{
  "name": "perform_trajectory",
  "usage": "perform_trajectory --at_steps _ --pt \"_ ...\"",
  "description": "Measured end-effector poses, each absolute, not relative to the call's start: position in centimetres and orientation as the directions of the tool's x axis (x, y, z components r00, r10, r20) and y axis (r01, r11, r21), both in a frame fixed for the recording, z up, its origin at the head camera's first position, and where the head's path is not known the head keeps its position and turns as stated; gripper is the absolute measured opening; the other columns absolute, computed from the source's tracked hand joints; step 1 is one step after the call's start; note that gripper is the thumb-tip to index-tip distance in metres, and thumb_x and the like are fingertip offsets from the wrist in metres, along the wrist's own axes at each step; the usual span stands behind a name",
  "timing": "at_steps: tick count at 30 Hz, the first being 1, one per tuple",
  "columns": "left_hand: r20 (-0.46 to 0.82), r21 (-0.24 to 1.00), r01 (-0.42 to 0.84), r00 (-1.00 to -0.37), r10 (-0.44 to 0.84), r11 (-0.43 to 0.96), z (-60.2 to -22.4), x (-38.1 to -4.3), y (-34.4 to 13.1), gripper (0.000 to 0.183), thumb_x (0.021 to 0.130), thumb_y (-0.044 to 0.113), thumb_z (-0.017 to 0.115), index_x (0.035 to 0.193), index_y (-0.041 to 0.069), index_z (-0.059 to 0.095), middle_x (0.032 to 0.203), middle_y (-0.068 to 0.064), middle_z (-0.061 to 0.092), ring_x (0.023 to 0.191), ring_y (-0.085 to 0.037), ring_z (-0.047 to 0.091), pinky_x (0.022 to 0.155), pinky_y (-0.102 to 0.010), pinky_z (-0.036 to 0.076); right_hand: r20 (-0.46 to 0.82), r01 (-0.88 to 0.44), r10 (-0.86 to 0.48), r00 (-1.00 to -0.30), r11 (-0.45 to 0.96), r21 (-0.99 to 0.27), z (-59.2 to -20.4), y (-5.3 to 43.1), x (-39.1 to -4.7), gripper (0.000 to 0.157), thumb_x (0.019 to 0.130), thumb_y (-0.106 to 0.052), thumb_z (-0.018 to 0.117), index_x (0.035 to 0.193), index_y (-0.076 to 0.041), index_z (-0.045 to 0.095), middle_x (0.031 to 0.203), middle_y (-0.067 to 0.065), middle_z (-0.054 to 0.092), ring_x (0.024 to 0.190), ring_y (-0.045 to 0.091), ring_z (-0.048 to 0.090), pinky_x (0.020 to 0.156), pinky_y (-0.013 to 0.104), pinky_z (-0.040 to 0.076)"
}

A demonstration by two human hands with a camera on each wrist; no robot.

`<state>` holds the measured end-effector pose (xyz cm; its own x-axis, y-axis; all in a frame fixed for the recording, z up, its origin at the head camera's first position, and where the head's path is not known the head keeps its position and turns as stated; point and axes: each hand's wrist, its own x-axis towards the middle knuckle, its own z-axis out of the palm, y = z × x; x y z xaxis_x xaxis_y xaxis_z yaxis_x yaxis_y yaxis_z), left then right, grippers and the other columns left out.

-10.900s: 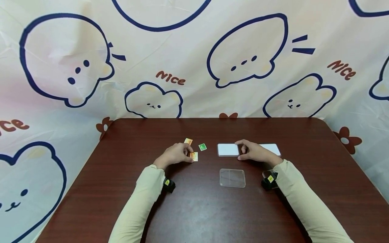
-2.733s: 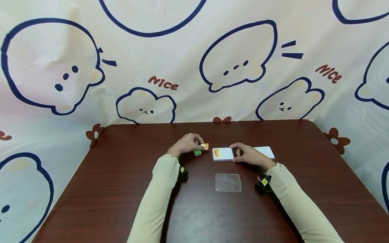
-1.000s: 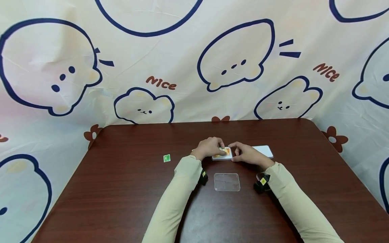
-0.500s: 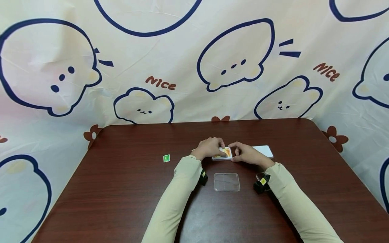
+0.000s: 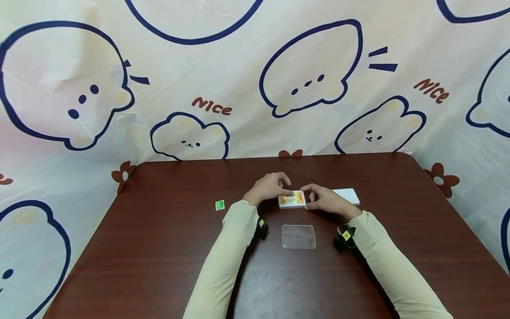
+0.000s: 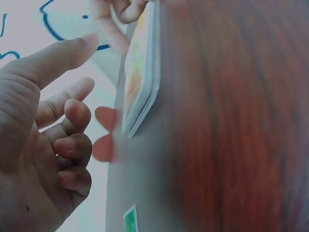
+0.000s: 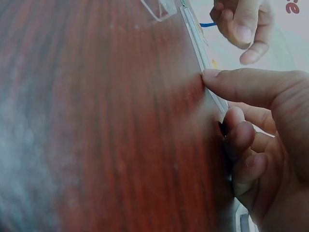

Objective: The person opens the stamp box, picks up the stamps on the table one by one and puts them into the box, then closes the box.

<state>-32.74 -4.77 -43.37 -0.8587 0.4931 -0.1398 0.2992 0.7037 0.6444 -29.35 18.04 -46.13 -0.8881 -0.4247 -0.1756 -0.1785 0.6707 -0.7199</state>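
Note:
A thin white block in a clear case (image 5: 292,205) lies flat mid-table, with two small orange picture cards (image 5: 298,197) side by side on its top. My right hand (image 5: 327,200) holds its right end, thumb at the near edge and index finger at the far edge. At its left end hovers my left hand (image 5: 268,188), thumb stretched out and fingers loosely bent, nothing between them. In the left wrist view its fingertips stand clear of the block (image 6: 145,72). A small green card (image 5: 220,205) lies left of my left hand; the left wrist view shows a green card (image 6: 130,220) too.
A second white block (image 5: 347,196) lies behind my right hand, partly covered. A clear shallow lid (image 5: 299,236) rests nearer me on the brown table (image 5: 263,283). Another clear piece (image 5: 343,228) shows by my right wrist. A printed curtain (image 5: 247,88) stands behind the table.
Two orange cards that lay at the left are now on the white block. Within the last half second my left hand lifted off the second one and drew left. My right hand keeps its place.

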Motion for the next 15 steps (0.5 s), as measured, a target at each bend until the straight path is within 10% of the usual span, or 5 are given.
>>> perform_trajectory --at_steps 15 --pt "-0.163 0.680 0.193 -0.900 0.403 0.707 -42.2 -33.1 -10.2 0.036 0.083 0.039 0.074 0.109 0.017 0.064 0.094 -0.005 0.057 0.082 -0.020 0.052 0.068 -0.031 0.043 -0.183 -0.160 -0.414 -0.892 0.666 -0.728 -46.3 18.1 -29.5 0.053 0.085 -0.014 0.072 0.132 -0.005 0.049 0.081 0.004 0.048 0.072 0.017 0.044 0.068 0.030 0.039"
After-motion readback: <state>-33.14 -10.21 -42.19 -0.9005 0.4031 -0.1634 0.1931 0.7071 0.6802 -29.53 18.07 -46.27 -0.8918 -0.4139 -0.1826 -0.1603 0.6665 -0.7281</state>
